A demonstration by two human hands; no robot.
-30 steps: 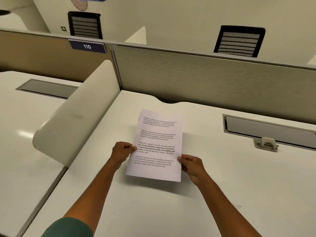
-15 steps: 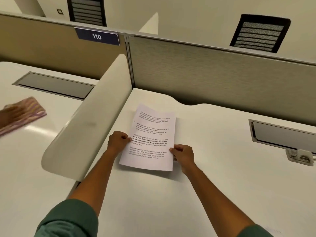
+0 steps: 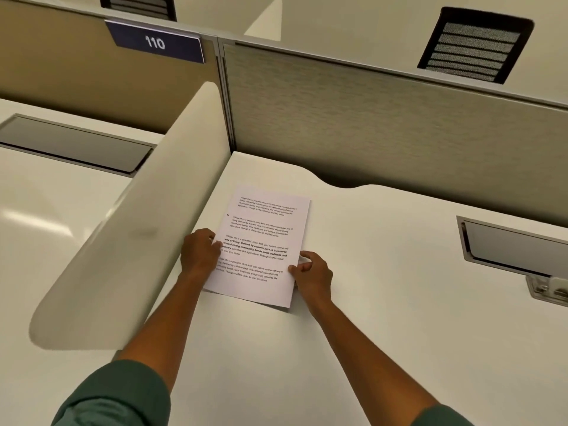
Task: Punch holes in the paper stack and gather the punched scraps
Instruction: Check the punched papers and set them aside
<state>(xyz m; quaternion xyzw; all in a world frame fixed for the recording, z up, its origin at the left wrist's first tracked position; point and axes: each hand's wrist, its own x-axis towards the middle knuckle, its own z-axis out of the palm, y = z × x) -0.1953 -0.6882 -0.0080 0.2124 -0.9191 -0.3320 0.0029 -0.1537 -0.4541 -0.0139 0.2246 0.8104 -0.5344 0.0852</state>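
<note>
Two hands hold one printed paper stack point(image 3: 264, 244) lying on the white tabletop point(image 3: 384, 318) near a curved divider point(image 3: 147, 216). The left hand point(image 3: 199, 252) curls over its left edge; the right hand point(image 3: 312, 273) pinches its right edge. One hole punch point(image 3: 550, 287) sits far right.

Navy plate point(image 3: 157, 42) on partition top: "110". Paper stack point(image 3: 264, 241): printed paragraphs, "Village life is a peaceful, close-knit..." repeated.

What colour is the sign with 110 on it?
Dark blue sign with white numbers, seen in the head view.
</note>
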